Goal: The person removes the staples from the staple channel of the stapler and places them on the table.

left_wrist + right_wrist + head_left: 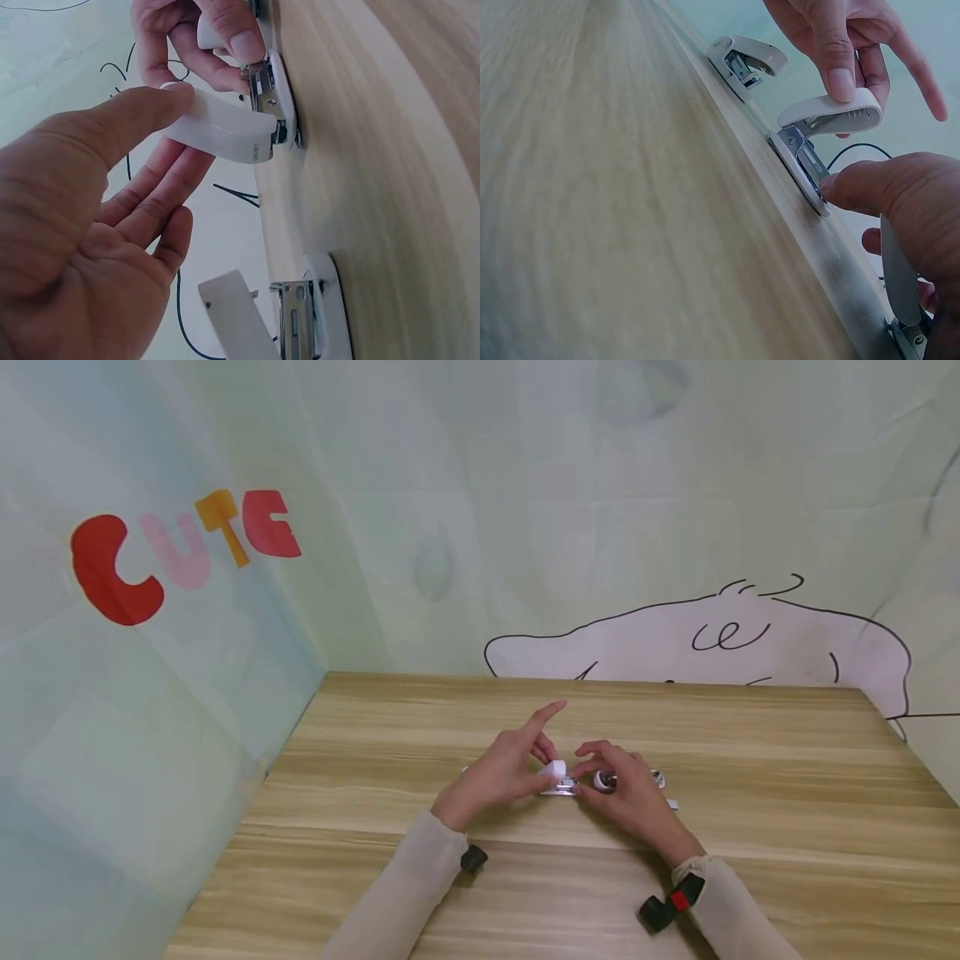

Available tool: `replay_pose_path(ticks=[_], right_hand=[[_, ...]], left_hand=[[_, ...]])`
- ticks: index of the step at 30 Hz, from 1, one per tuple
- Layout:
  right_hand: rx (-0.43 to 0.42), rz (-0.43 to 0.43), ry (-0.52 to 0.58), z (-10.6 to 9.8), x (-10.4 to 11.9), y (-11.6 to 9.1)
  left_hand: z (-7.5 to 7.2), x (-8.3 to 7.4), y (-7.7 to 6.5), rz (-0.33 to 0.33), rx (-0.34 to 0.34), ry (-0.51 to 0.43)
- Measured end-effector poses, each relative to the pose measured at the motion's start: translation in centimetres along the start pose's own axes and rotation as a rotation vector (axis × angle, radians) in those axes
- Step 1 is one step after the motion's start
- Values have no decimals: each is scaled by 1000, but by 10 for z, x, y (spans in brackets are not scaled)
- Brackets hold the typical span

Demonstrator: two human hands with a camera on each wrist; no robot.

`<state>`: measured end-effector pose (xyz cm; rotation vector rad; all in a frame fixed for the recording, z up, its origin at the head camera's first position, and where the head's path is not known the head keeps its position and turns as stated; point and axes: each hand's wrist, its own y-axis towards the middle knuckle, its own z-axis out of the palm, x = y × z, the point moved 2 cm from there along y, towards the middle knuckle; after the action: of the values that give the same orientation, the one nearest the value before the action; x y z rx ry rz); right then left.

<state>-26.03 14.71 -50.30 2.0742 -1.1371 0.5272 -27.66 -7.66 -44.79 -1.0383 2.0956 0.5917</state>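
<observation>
Stapler point(225, 139), white with a metal tray, sits on the wooden table point(375, 735) between the two hands, its base flat on the wood and its lid raised from the left end. Left hand point(502, 768) pinches that lid, thumb on one side and fingers on the other, while its index finger stretches out toward the far right. Right hand point(630, 789) has its thumb and index finger closed about the right end of the metal tray, so both hands are on the same stapler, near each other but apart. To the left stands a second stapler point(754, 56), also white, with its lid up and its metal tray showing; the left hand covers most of it in the head view. To the right a third stapler point(900, 274) stands partly hidden behind the right hand, its lid raised as well. Both arms wear pale sleeves point(408, 868), with a black wrist camera point(473, 858) showing at the left cuff and another at the right. Beyond the far edge hangs a pale cloth point(390, 485) bearing a black line drawing point(675, 643), and on the left the coloured letters CUTE point(123, 602).
</observation>
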Motion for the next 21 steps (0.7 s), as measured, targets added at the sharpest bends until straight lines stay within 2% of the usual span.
replay_pose_path(ticks=[21], right_hand=[[-4, -2, -3, -1, 3, 0]], left_hand=[[-12, 1, -3, -6, 32, 21]])
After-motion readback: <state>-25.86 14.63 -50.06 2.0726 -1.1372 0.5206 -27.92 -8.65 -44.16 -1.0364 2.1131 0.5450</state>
